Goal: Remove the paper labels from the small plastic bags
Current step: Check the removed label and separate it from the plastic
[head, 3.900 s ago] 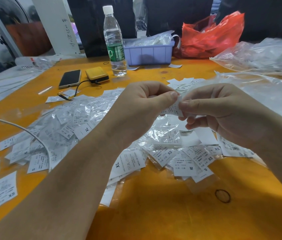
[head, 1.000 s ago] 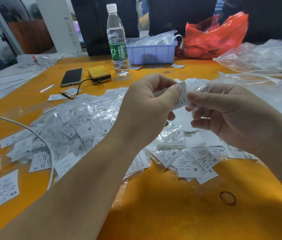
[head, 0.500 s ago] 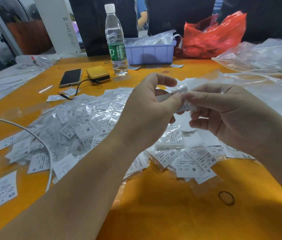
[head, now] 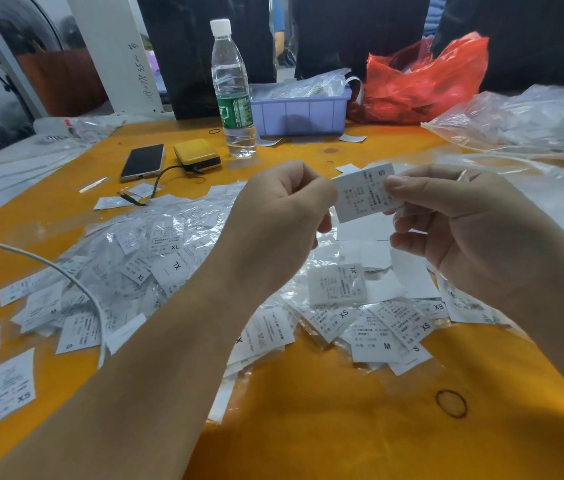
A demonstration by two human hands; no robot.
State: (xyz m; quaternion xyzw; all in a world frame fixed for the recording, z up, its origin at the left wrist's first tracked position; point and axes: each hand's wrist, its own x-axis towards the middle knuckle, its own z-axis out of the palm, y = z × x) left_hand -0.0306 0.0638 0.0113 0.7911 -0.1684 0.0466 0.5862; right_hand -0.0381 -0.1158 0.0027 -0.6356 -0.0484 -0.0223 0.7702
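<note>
Orange worktop (head: 325,427) carries a heap of small plastic bags (head: 156,258), each holding a printed paper label, spread from its left edge to the middle. Above the heap the left hand (head: 277,220) and right hand (head: 464,223) pinch one white paper label (head: 363,192) marked S between them, fingers clamped on its two ends. Whether a bag still covers it I cannot tell. Along the far edge a lilac bin (head: 301,114) holds clear plastic and strips; beside it sit a water bottle (head: 234,91) and a red plastic bag (head: 426,77), contents unclear.
</note>
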